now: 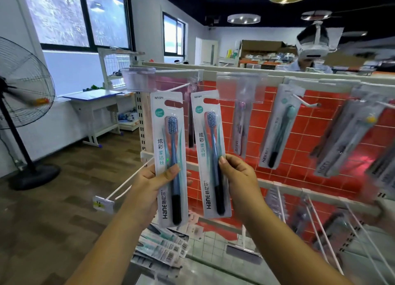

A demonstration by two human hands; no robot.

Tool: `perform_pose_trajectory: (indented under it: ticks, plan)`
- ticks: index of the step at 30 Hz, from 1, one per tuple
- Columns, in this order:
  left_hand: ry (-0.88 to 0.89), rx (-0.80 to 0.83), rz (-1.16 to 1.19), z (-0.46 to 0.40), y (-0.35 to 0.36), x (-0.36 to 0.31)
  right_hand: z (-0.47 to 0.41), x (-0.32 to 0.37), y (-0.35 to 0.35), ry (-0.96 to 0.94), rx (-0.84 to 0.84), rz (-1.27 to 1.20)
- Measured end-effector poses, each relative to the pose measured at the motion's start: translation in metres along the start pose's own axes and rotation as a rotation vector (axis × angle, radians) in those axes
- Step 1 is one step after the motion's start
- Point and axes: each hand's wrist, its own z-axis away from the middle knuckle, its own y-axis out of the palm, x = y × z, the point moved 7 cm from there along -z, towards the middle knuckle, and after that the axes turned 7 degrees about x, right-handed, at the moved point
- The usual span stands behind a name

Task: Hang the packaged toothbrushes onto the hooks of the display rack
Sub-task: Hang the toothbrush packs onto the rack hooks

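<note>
My left hand (154, 186) grips one packaged blue toothbrush (168, 139) upright by its lower half. My right hand (237, 178) pinches a second, identical packaged toothbrush (210, 135) beside it. Both packs are held in front of the red display rack (303, 141), just below a white hook (171, 88) that juts out at the upper left with a clear label holder (139, 78) at its tip. Other toothbrush packs (277, 126) hang on hooks further right. A pile of loose packs (162, 246) lies below my hands.
A long empty hook (126, 184) with a price tag sticks out at the lower left. More white hooks (320, 227) project from the lower rail at right. A standing fan (19, 88) is at far left, a person (310, 56) behind the rack.
</note>
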Motion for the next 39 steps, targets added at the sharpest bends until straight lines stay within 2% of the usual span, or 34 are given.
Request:
perform_pose_trajectory:
  ticks: [16,35,39]
  plan:
    - [-0.025,0.12,0.012,0.005,0.047,0.023,0.035,0.014,-0.055,-0.06,-0.116,0.014]
    - [-0.146,0.178,0.011,0.006,0.115,0.074,0.103,0.034,-0.163,-0.109,-0.371,0.035]
    - [-0.154,0.233,0.001,0.01,0.136,0.078,0.118,0.039,-0.184,-0.116,-0.432,0.029]
